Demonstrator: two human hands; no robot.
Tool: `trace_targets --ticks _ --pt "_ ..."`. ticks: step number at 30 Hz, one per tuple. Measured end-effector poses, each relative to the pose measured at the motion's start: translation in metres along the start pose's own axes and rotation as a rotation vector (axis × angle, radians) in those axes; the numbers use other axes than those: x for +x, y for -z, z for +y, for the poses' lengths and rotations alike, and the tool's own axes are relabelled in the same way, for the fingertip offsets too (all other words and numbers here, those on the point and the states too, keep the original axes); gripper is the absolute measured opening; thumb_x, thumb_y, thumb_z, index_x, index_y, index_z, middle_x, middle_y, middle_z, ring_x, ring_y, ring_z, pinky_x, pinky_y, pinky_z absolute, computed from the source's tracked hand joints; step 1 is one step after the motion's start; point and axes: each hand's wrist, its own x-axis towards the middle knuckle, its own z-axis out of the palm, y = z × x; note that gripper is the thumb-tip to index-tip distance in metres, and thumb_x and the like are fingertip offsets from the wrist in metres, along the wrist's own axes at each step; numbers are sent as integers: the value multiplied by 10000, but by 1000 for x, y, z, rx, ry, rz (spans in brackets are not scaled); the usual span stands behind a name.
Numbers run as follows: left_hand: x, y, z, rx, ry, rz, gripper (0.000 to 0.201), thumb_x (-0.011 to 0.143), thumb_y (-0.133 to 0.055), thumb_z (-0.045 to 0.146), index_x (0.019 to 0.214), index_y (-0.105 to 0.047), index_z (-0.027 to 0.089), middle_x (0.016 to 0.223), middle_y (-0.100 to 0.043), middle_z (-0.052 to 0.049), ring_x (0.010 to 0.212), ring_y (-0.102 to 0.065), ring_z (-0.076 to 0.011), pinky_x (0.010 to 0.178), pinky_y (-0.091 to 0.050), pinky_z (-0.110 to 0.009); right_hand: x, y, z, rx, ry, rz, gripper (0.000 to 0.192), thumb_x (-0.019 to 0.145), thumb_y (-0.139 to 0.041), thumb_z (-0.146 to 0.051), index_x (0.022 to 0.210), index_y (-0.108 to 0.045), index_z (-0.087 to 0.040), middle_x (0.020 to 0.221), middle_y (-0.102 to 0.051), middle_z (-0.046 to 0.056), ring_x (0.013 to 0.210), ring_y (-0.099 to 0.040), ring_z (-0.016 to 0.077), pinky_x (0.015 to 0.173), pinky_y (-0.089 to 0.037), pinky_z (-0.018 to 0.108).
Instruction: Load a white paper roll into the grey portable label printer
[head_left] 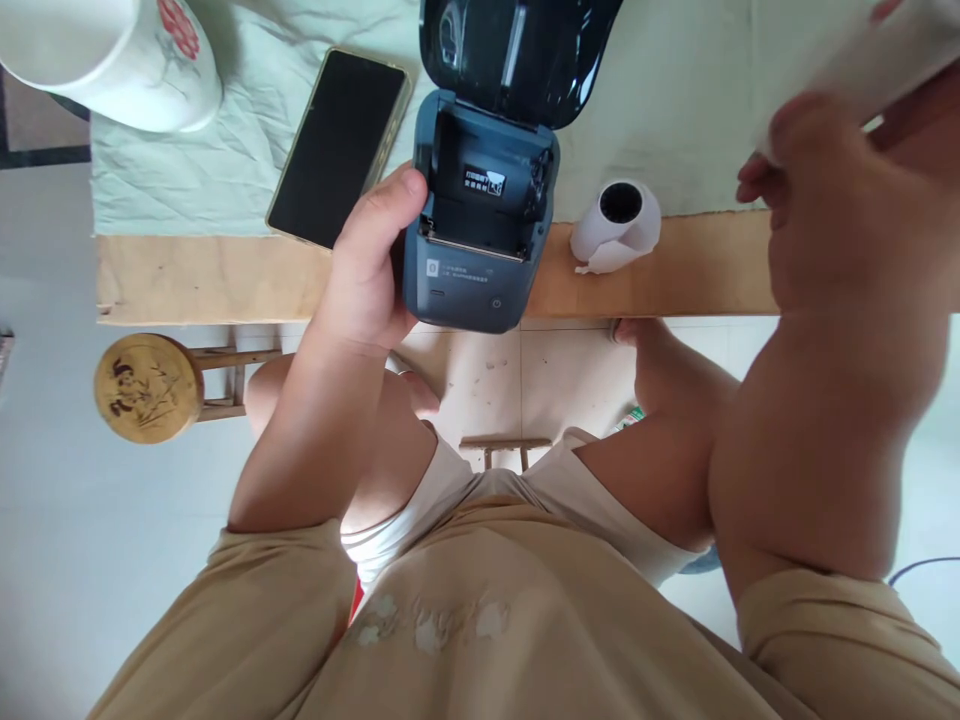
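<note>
Left hand (371, 260): grasping label printer (469, 290) over table (187, 278) edge. Right hand (847, 200): gripping white object (892, 62) (blurred, partly cropped). Done: lid (517, 55) open. Outstanding: paper roll (613, 240) outside compartment (459, 150), on table.

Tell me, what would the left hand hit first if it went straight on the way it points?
The left hand would meet the dark blue device it holds, with its thumb against the side. Beyond that, the raised black lid seems next in line, though depth is hard to judge.
</note>
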Motion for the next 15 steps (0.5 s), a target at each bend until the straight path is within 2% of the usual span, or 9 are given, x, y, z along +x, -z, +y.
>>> trace_targets --ticks 2,4,7,9,10,11,12,13,15 --pt "0 -1 0 -11 7 1 329 906 -455 405 786 -656 174 783 -700 -66 870 -692 -225 679 -541 -308 -6 4 14 -141 54 -37 323 693 -591 -111 993 -646 -216 988 -615 52 705 -565 90 537 -448 247" --pt "0 -1 1 -15 -17 18 336 910 -439 395 791 -652 164 757 -691 -62 757 -677 -206 584 -488 -295 -9 7 26 -286 70 -65 355 631 -668 -143 981 -645 -196 1010 -628 69 810 -575 121 614 -450 274" --pt "0 -2 4 18 18 10 269 880 -470 330 825 -670 161 797 -716 -72 843 -695 -247 624 -500 -314 -10 12 34 -422 63 -76 512 533 -770 -198 1026 -634 -189 898 -655 50 750 -570 138 656 -419 321" --pt "0 -4 7 43 55 23 255 862 -484 326 808 -674 165 828 -729 -85 976 -691 -301 711 -534 -357 -12 15 27 -452 114 -71 628 537 -755 -178 1142 -587 -183 984 -654 58 844 -608 164 718 -433 336" --pt "0 -6 9 49 62 36 262 858 -483 335 786 -671 167 830 -733 -90 1024 -681 -319 753 -546 -378 -16 15 19 -419 170 -59 662 568 -723 -153 1207 -553 -190 1084 -635 63 962 -615 176 792 -443 339" --pt "0 -8 10 47 63 52 276 861 -479 346 769 -666 166 830 -736 -94 1064 -670 -328 797 -555 -396 -20 15 9 -381 236 -38 611 646 -657 -137 1240 -531 -206 1172 -600 57 1096 -589 174 894 -433 340" --pt "0 -10 11 39 63 64 287 867 -473 349 766 -666 162 835 -738 -95 1106 -655 -330 849 -559 -411 -26 13 -1 -268 371 19 486 702 -613 -152 1185 -580 -193 1113 -612 62 1019 -618 170 847 -442 335" --pt "-1 -13 12 28 75 73 288 874 -472 339 778 -671 154 845 -742 -92 1148 -639 -323 907 -555 -422 -32 9 -12 -182 414 27 403 761 -576 -175 1163 -603 -193 1077 -617 62 962 -627 160 812 -447 329" --pt "-1 -18 13 4 132 152 290 887 -480 329 805 -684 139 857 -747 -76 1208 -612 -291 1011 -532 -421 -44 -4 -29 -119 478 -54 375 818 -536 -237 1182 -583 -166 1086 -598 102 939 -602 160 746 -463 313"
